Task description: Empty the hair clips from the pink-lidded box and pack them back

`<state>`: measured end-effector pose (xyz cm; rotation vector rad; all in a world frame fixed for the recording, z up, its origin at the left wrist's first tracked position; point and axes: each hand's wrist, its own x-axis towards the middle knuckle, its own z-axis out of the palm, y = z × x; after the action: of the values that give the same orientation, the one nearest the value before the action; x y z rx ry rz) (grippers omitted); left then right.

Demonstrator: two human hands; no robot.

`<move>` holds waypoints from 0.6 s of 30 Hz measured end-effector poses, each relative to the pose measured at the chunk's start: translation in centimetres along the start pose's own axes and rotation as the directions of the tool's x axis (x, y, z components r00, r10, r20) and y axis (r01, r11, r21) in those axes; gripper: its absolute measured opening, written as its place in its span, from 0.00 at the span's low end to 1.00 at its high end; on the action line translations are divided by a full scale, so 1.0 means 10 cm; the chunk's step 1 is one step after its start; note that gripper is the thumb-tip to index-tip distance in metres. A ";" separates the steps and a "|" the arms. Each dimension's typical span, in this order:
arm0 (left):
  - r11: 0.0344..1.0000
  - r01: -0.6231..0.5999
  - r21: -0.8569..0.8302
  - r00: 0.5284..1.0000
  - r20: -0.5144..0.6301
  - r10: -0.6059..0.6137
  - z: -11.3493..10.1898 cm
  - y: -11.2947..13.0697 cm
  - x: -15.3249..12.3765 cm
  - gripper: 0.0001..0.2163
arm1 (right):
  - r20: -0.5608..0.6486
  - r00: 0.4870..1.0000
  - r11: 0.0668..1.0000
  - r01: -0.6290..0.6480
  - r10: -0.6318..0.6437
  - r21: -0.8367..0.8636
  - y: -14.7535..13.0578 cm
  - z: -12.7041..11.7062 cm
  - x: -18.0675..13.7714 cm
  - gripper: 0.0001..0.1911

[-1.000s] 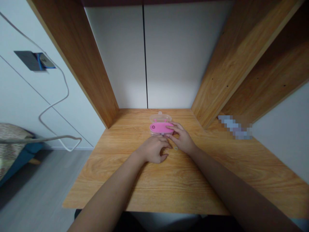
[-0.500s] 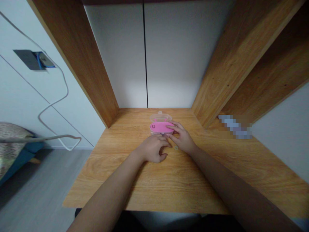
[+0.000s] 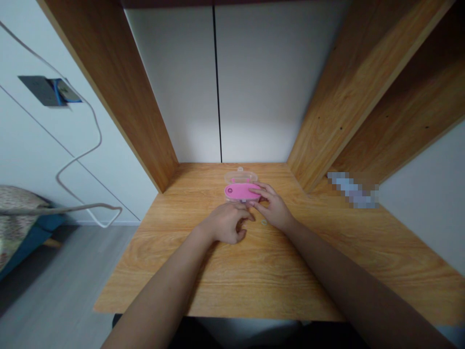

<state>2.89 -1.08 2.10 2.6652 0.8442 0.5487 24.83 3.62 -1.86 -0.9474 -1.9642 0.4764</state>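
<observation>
An oval pink case (image 3: pixel 240 191) with a small dark round mark at its left end lies on the wooden desk, in a clear plastic shell. The shell's transparent lid (image 3: pixel 240 176) is swung back on the far side. Around the case's right end my right hand (image 3: pixel 271 206) is closed, fingers over the top and thumb at the near side. My left hand (image 3: pixel 229 224) rests against the near edge, its fingers bent and its thumb apart from the index finger, with nothing visible between them. A small pale round piece (image 3: pixel 264 222) lies on the desk between the hands.
Wooden uprights (image 3: pixel 138 97) frame the desk (image 3: pixel 232 281), with a white panel (image 3: pixel 181 97) behind. At the right lies a blurred pale object (image 3: pixel 352 190). On the left a white cable (image 3: pixel 99 128) hangs near an uncovered wall socket (image 3: pixel 65 91).
My left hand has shifted slightly left, its thumb and index finger a little drawn in. My right hand stays on the pink case; the whole view has moved slightly.
</observation>
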 end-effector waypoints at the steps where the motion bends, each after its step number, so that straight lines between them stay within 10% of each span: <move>1: 1.000 0.001 0.000 1.000 -0.001 -0.001 0.00 0.00 0.00 0.19 | 0.000 1.000 1.000 0.001 -0.001 0.004 0.00 0.00 0.00 0.21; 18: 1.000 -0.018 -0.013 0.999 -0.041 0.017 0.06 -0.04 0.01 0.16 | -0.006 1.000 1.000 -0.002 0.002 0.011 0.00 0.01 0.01 0.21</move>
<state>3.03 -0.78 1.43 2.6604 0.8262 0.6128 24.73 3.67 -1.82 -0.9431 -1.9531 0.4852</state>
